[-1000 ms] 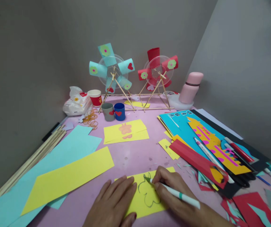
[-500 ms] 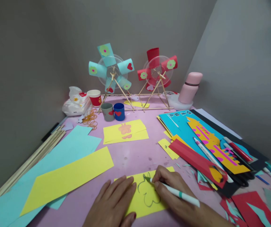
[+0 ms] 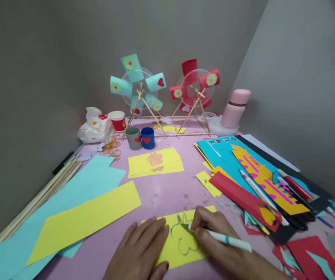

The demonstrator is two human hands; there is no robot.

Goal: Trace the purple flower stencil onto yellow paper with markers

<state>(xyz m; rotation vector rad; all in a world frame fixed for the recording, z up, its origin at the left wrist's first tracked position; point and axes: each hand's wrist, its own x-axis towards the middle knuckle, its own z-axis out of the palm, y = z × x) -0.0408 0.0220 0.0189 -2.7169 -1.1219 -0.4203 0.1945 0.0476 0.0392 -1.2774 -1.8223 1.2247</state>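
Closely gripped between the fingers [image 3: 198,227] of the right hand [image 3: 215,237], the green-banded marker [image 3: 231,241] slants over the yellow sheet [image 3: 171,258], which lies toward the near edge of the tabletop [image 3: 170,190]. The sheet's long axis runs from left to right, its right end a little farther off; the marker's axis goes from its dark green tip [image 3: 186,226] back toward the tabletop's near right corner. That tip sits by the upper part of a dark curvy outline [image 3: 179,245] — whether it touches the paper I cannot tell — and the outline reaches left and nearer from the gripping fingers. The right hand is the nearer one to the tip, and it hides part of the outline's right side. The left hand [image 3: 139,249] rests palm down over the sheet's left part, its fingers nearly straight and grasping nothing, just left of the drawn lines. Around them, a long yellow strip [image 3: 85,221] on light blue sheets [image 3: 76,194] spreads toward the left edge, a yellow card [image 3: 138,167] with an orange flower shape lies beyond, and a red strip [image 3: 240,198] lies nearer the right edge — all clear of the tip.
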